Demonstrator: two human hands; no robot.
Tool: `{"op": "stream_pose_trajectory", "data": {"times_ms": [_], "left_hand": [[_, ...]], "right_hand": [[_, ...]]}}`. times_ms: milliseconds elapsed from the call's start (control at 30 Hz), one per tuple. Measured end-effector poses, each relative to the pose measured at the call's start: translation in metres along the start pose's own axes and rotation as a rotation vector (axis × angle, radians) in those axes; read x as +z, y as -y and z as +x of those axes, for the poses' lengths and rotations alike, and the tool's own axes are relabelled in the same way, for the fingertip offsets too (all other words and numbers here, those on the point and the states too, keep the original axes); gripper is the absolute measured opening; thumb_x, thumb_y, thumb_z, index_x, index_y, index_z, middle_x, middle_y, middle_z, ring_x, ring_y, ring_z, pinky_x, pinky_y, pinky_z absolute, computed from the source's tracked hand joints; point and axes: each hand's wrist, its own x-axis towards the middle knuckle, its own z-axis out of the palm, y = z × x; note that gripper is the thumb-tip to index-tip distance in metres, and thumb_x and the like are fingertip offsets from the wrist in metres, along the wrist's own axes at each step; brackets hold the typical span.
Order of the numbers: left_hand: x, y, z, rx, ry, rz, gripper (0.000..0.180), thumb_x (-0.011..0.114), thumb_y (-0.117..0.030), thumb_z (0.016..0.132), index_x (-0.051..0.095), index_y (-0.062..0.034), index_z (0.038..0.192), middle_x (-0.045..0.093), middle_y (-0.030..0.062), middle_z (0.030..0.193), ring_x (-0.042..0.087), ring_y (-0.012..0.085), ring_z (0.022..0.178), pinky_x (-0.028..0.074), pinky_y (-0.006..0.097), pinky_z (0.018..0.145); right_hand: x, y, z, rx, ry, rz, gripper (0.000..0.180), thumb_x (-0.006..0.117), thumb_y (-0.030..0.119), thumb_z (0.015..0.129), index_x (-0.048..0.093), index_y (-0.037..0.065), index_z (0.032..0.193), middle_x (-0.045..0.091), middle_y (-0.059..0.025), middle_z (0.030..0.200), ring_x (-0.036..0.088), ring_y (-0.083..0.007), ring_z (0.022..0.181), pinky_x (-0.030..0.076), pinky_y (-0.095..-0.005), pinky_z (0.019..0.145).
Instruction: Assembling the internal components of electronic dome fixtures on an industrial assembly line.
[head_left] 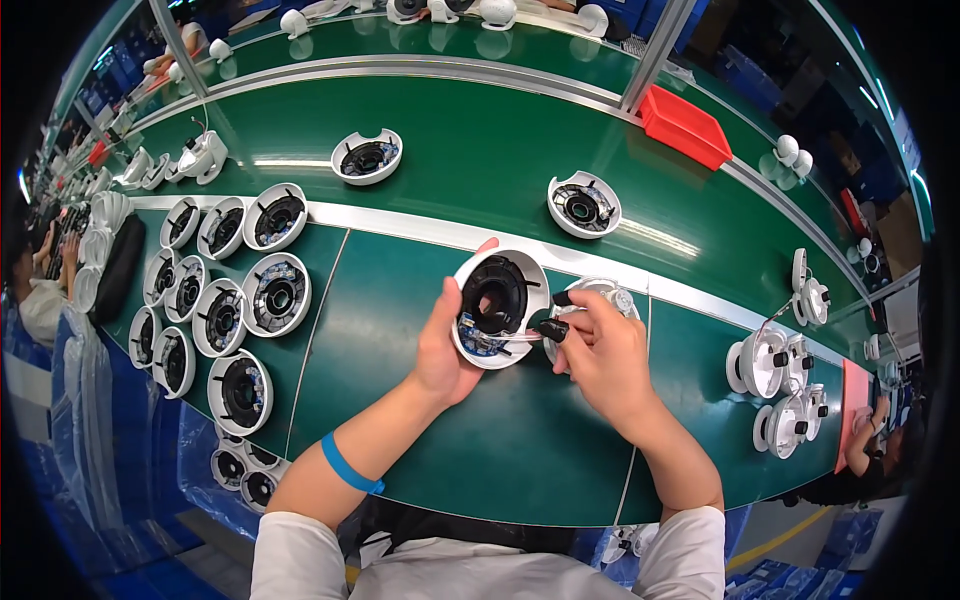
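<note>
My left hand (445, 345) is cupping a round white plastic housing (498, 305) — glossy, black-cored; my right hand's (600, 350) fingers are pinching thin wires (515, 338) above the smooth green surface (500, 450).

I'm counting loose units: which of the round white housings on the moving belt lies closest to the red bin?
The round white housing right of the belt's middle, just below-left of the red bin. The other belt housing lies farther left.

white part (600, 293) behind right hand (600, 350), mostly hidden

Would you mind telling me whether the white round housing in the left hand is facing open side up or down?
Open side up: the housing, in the left hand, shows its black inner ring.
</note>
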Motion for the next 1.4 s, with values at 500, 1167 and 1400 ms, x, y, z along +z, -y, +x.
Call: {"op": "stream_pose_trajectory", "data": {"times_ms": [500, 1167, 1400], "left_hand": [[-0.010, 0.023, 0.004, 0.058, 0.118, 0.328, 0.086, 0.053, -0.056, 0.105, 0.019, -0.0054, 0.166, 0.048, 0.0135, 0.153, 0.049, 0.0220, 0.138, 0.036, 0.035, 0.117], [-0.006, 0.033, 0.012, 0.100, 0.173, 0.712, 0.094, 0.050, -0.063, 0.102, 0.017, -0.0015, 0.165, 0.046, 0.0174, 0.154, 0.047, 0.0262, 0.141, 0.032, 0.038, 0.119], [0.001, 0.043, 0.011, 0.067, 0.020, 0.500, 0.071, 0.036, -0.050, 0.111, 0.022, -0.0051, 0.164, 0.045, 0.0151, 0.154, 0.046, 0.0237, 0.140, 0.034, 0.036, 0.118]], "right_hand": [[0.001, -0.016, 0.005, -0.644, 0.138, -0.319, 0.027, 0.067, -0.006, 0.076, 0.071, -0.001, 0.102, 0.068, -0.0110, 0.093, 0.070, -0.0303, 0.079, 0.056, -0.0394, 0.064], [-0.001, -0.025, 0.005, -0.925, 0.090, -0.769, 0.010, 0.067, 0.008, 0.073, 0.060, 0.006, 0.080, 0.051, -0.0037, 0.075, 0.057, -0.0190, 0.064, 0.045, -0.0319, 0.054], [-0.006, -0.004, -0.007, -0.816, -0.141, -0.854, 0.018, 0.071, 0.007, 0.073, 0.069, 0.007, 0.091, 0.068, -0.0063, 0.095, 0.067, -0.0199, 0.072, 0.051, -0.0337, 0.060]]}}
